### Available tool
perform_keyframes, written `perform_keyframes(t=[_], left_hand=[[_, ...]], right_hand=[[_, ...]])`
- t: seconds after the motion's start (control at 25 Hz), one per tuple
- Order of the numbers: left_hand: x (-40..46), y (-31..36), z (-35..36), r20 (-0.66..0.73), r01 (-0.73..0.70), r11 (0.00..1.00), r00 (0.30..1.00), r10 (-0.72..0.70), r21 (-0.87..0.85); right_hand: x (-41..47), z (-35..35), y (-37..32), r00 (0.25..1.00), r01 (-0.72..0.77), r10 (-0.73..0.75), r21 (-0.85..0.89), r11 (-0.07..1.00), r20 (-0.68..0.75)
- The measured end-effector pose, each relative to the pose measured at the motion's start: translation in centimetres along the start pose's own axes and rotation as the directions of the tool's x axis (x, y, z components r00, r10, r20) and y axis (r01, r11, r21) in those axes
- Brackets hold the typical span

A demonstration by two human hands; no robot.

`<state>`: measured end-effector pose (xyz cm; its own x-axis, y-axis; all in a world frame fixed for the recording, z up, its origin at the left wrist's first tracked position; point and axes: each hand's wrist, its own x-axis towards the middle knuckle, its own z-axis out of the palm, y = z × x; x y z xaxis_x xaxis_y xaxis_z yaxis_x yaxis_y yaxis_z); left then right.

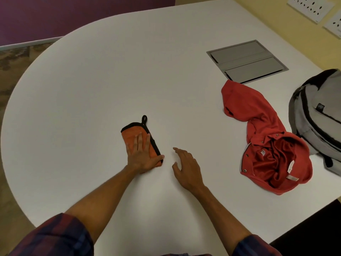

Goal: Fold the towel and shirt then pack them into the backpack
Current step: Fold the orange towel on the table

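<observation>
Towel (pixel 137 134) folding appeared complete or nearly so: the orange cloth with black trim lay as a small, narrow packet on the white table (pixel 92 80), directly under the left hand (pixel 141 154). That hand lay flat on the packet, fingers straight and pressing down, gripping nothing. The right hand (pixel 186 168) rested just beside the packet on its right, fingers loosely spread and empty, apart from the towel. Shirt (pixel 265 141) work had not begun: the red garment lay crumpled and unfolded, well to the right of the right hand. Beyond it, at the table's right edge, stood the grey backpack (pixel 317 115), touching the shirt's far side; whether it was unzipped could not be determined. Remaining steps, by judgement: fold the shirt, then pack both items.
</observation>
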<state>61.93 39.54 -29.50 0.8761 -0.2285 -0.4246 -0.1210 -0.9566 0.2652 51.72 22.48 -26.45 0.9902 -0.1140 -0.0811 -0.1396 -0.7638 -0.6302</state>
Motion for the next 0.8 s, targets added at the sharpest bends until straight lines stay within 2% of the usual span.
perform_keyframes(t=[0.16,0.56,0.8], left_hand=[[3.0,-2.9,-2.4,0.061,-0.019,0.997,0.998,0.014,0.081],[10.5,-9.7,-7.6,0.043,-0.019,0.979,0.999,0.011,0.204],[11.6,-11.9,-10.0,0.118,0.021,0.966,0.992,-0.054,0.258]], right_hand=[[1.8,0.6,-0.9,0.998,0.038,-0.037,-0.022,0.999,0.050],[4.4,1.2,-0.2,0.995,0.037,-0.031,-0.071,0.997,0.094],[4.4,1.0,-0.2,0.997,0.036,-0.031,-0.078,0.996,0.067]])
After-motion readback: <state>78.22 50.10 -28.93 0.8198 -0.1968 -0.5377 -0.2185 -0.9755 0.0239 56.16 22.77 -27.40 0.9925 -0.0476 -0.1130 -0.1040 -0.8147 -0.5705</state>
